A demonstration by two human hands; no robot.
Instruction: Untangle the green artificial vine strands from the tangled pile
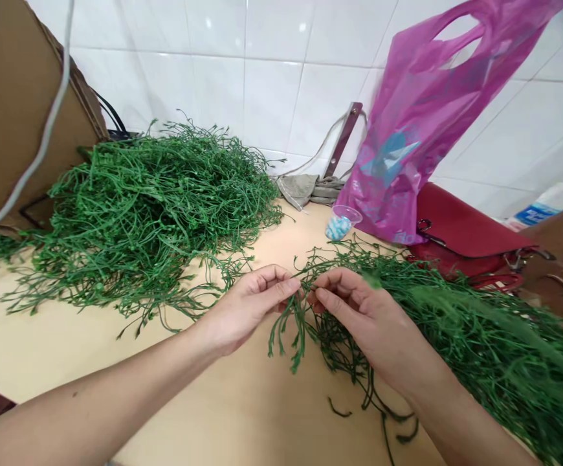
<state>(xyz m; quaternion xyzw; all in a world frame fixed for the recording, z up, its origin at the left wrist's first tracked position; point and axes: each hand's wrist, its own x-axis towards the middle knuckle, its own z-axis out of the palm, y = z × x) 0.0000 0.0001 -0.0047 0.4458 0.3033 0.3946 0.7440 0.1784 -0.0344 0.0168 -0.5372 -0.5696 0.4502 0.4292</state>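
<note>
Green artificial vine strands (295, 323) are pinched in the left hand (252, 309) and right hand (359, 317), fingertips almost touching; a larger heap (155, 207) lies beyond the left hand on the worktop (68, 349).

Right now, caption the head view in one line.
Left hand and right hand pinch green vine strands above a tan table.

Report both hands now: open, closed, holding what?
Left hand: closed, pinching green vine strands.
Right hand: closed, pinching the strands too.
</note>
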